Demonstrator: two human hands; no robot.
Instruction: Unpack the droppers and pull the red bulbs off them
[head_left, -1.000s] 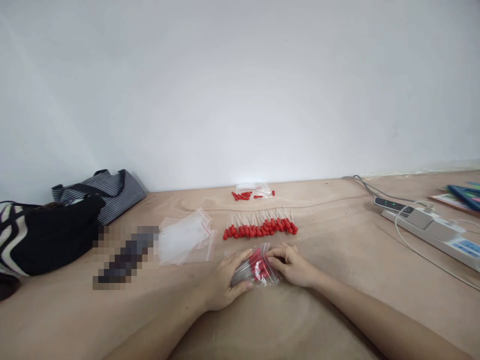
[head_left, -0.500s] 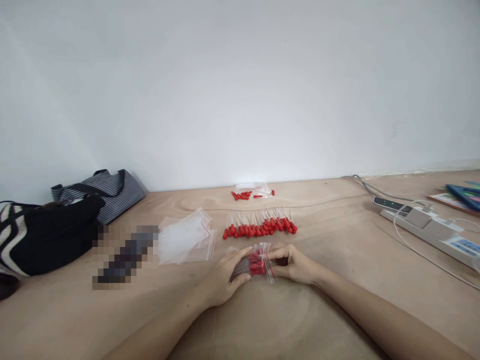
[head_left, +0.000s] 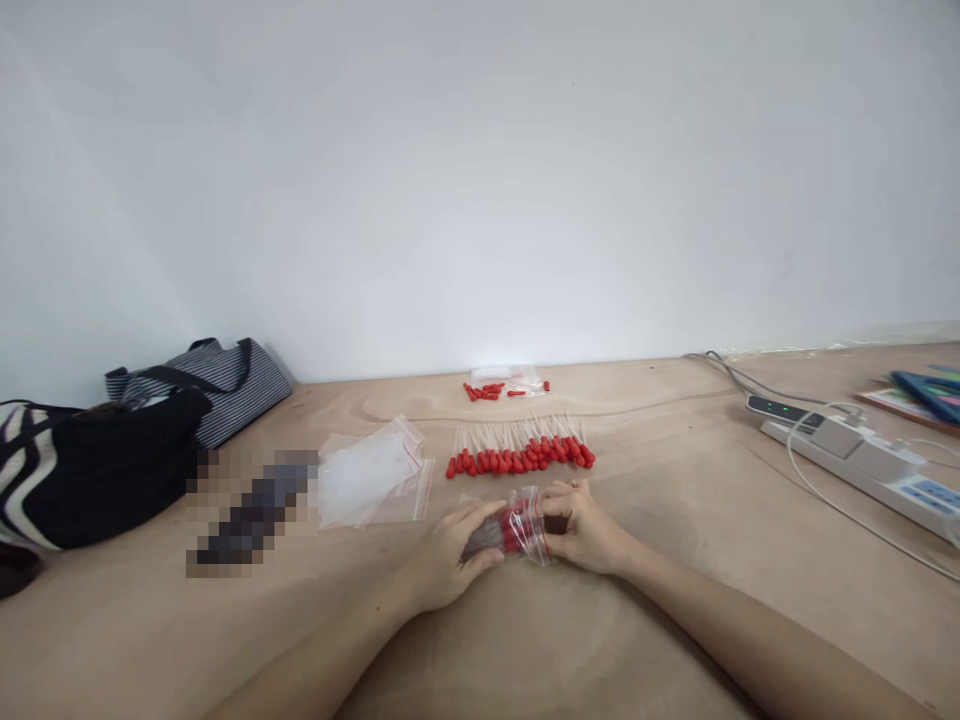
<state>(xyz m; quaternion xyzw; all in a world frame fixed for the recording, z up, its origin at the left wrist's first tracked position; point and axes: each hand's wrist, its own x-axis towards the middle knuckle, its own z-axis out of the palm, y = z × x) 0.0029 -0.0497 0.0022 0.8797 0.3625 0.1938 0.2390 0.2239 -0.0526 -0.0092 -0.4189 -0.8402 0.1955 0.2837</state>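
Observation:
A small clear zip bag (head_left: 516,527) filled with red-bulbed droppers lies on the wooden table between my hands. My left hand (head_left: 448,556) wraps its fingers round the bag's left end. My right hand (head_left: 584,528) pinches the bag's right end with curled fingers. Just beyond the bag lies a row of several loose red-bulbed droppers (head_left: 520,452). Farther back sit a few loose red bulbs (head_left: 491,390) by another small clear bag.
A pile of empty clear zip bags (head_left: 371,475) lies to the left, beside a pixelated dark object (head_left: 251,512). Black and striped cloth bags (head_left: 135,430) stand at far left. A power strip (head_left: 862,455) with cables and coloured papers (head_left: 926,390) occupy the right.
My right hand has curled and shifted slightly left along the bag's right end, bunching it. The left hand has stayed on the left end.

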